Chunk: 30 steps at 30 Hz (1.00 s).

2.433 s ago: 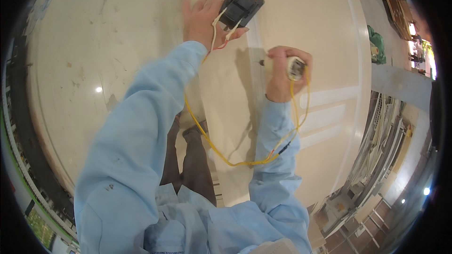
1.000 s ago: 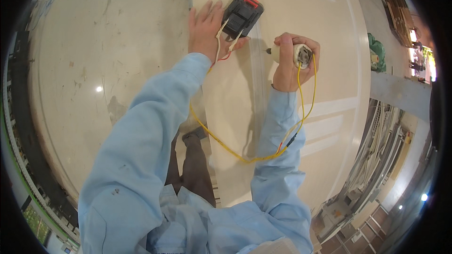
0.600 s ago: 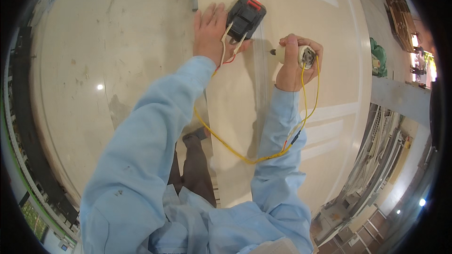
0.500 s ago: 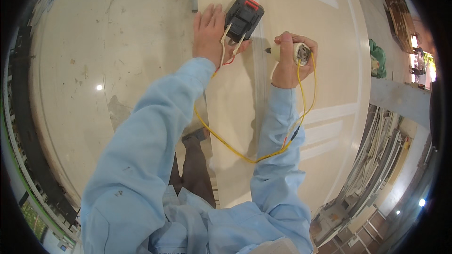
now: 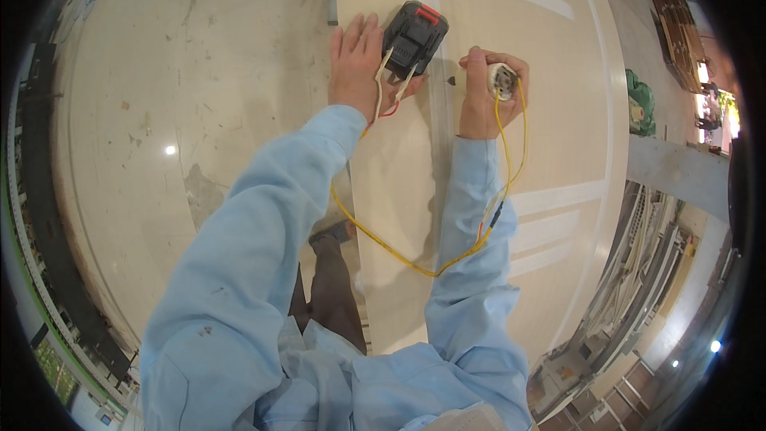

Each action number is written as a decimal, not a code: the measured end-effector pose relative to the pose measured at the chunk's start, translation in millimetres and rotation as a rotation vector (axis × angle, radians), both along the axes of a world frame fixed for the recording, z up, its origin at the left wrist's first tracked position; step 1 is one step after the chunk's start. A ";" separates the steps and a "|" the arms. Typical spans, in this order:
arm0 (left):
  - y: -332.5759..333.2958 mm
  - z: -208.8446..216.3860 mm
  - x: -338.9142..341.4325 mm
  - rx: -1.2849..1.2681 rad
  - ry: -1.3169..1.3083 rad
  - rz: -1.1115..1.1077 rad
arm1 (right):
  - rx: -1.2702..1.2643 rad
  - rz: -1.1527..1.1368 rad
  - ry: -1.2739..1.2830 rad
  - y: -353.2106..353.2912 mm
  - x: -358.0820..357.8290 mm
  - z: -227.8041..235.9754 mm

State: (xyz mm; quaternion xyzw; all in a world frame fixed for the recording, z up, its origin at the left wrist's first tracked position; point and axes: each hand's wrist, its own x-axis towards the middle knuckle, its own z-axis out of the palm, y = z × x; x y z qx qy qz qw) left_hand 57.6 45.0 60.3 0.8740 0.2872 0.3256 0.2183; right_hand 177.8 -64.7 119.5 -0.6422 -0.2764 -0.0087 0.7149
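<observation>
We find the left hand (image 5: 357,72) laid in the upper middle of the frame, its visible fingers straight and its thumb spread away from them. The black battery pack (image 5: 415,38) with a red latch sits between, its body covering part of the hand; we cannot tell whether the hand grips it or merely lies against it. Pale leads (image 5: 381,80) run from the pack's lower end across the thumb, and a short red length shows below. Their course is then hidden behind the left sleeve (image 5: 263,215).

The right hand (image 5: 483,96), right of upper centre, is closed around a cream cylindrical tool (image 5: 501,80). The fingers conceal most of its body; we see the open rear end, its inner parts too small to make out, and a dark tip (image 5: 452,81) to the left. We cannot tell whether that tip touches the pale panel (image 5: 558,120) beneath.

A yellow cable (image 5: 435,274) emerges below the left sleeve, sags through the centre and climbs over the right sleeve (image 5: 471,247) to the tool. At the lower middle, dark trousers (image 5: 335,295) are partly covered by clothing. At the right, a crumpled green item (image 5: 641,104) is unclear in kind.
</observation>
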 end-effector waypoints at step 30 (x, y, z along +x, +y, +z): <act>163.4 -50.6 83.7 -0.811 -0.379 -0.351 | -0.018 -0.819 0.100 -214.6 -67.2 -6.7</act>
